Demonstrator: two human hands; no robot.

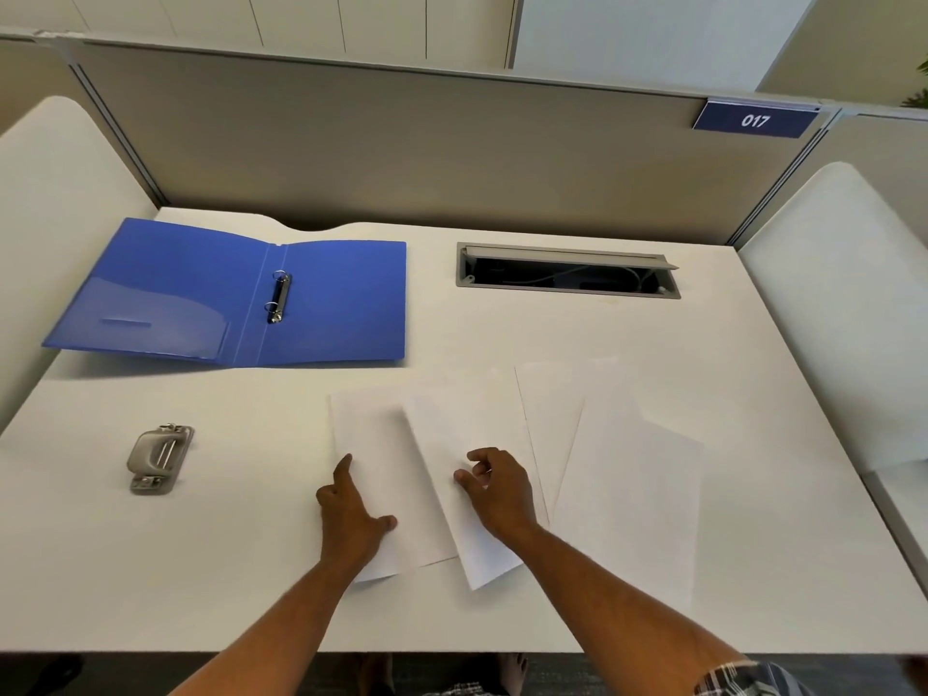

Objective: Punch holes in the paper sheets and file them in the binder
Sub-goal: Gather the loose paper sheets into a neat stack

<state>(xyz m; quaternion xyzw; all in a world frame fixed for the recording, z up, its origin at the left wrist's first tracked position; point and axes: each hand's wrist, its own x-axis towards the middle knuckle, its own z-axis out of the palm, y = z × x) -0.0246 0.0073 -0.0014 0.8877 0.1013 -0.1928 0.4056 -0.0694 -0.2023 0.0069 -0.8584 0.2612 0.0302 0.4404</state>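
Several white paper sheets (627, 474) lie fanned out and overlapping on the white desk (226, 570), in the middle and to the right. My left hand (351, 519) rests on the left edge of the leftmost sheet (371, 434), forefinger stretched forward. My right hand (494, 487) lies on the second sheet (452, 424) with its fingers loosely curled over the paper. A blue ring binder (331, 303) lies open at the far left, its metal rings (277, 297) closed. A grey hole punch (158, 457) stands at the near left, apart from both hands.
An open grey cable tray (567, 271) is sunk into the desk at the far right. A grey partition wall (427, 158) with a "017" sign (753, 121) closes the back. White side panels stand at left and right. The desk's front edge runs just below my forearms.
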